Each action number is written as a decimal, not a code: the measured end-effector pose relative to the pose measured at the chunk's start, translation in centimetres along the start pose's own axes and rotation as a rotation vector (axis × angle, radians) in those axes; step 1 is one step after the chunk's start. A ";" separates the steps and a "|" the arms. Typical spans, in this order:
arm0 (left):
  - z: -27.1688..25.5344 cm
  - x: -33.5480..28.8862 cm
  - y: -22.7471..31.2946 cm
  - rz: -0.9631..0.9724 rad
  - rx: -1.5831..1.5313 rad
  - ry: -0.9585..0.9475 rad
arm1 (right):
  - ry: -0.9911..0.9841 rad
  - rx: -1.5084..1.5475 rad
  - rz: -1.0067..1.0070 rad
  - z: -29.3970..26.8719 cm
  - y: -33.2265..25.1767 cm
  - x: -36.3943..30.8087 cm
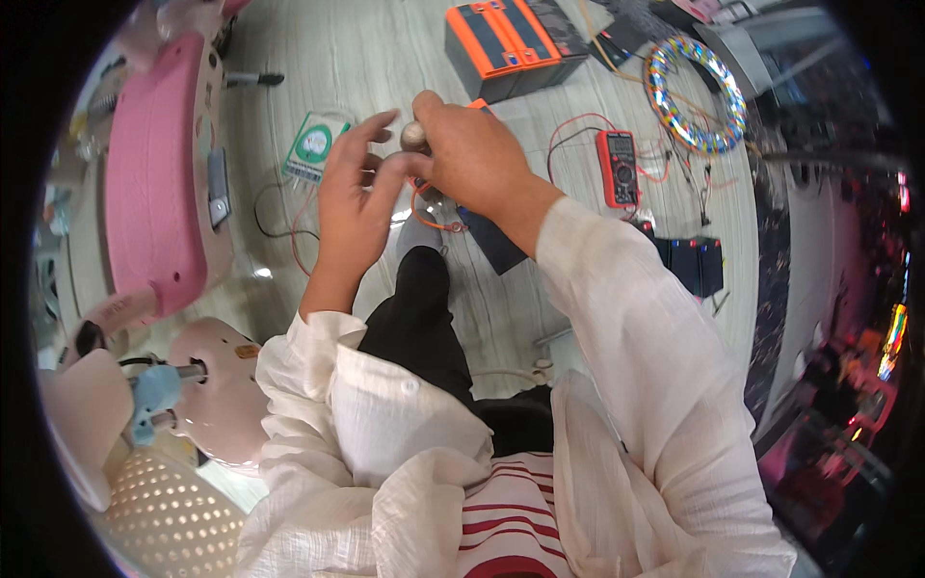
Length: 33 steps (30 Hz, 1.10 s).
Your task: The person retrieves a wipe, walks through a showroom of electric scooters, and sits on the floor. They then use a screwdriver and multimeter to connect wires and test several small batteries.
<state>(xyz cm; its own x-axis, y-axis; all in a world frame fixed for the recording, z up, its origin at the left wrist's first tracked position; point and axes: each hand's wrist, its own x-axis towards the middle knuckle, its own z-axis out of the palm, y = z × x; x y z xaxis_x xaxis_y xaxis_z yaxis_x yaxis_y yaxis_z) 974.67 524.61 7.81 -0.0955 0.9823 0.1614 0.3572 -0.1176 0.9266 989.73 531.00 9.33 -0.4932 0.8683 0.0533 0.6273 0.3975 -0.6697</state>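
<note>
Right hand (474, 149) closed on a rounded knob (414, 137), left hand (349, 197) open beside it

The right hand is curled with its back up, and the knob's greyish end shows at its left side, between the two hands. Whatever the knob belongs to is mostly hidden. The left hand has its fingers spread and slightly bent, with its thumb reaching to the right hand just below the knob; whether the thumb touches it is hard to tell.

Under the hands, an orange wire (416, 206) loops toward a dark block (496, 243) on the pale floor (366, 58). A grey shoe (416, 234) stands just left of the block.

Beyond the right hand is an orange-and-black box (511, 53). To the right lie a red multimeter (620, 169) with leads, a shiny multicoloured ring (659, 94) and a black case (696, 265). Left of the left hand sit a green-and-white box (315, 144) and, farther off, a large pink body part (154, 183) of some vehicle.
</note>
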 end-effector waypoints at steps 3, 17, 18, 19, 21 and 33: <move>2.1 1.2 2.1 0.121 0.371 -0.087 | -0.073 0.060 0.211 -0.9 1.7 -2.2; 2.2 4.3 4.6 0.092 1.006 -0.360 | 0.477 0.363 0.315 -18.1 -3.5 -29.7; 1.8 5.2 3.8 0.120 1.022 -0.374 | 0.520 0.320 0.301 -18.3 -3.6 -30.2; 1.1 5.9 3.1 0.140 1.044 -0.395 | 0.519 0.280 0.243 -18.3 -3.7 -30.2; 1.5 5.5 2.7 0.174 1.023 -0.376 | 0.510 0.183 0.145 -18.6 -3.2 -30.5; 3.8 4.5 3.0 0.233 0.965 -0.272 | 0.496 0.032 0.177 -19.3 -1.9 -32.8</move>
<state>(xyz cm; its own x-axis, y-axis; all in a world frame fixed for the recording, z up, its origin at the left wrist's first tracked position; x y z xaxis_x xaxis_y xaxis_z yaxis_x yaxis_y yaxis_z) 978.84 529.28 10.03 0.2426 0.9641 0.1082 0.9458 -0.2598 0.1948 1016.35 507.53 23.13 -0.0323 0.9606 0.2762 0.6525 0.2296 -0.7222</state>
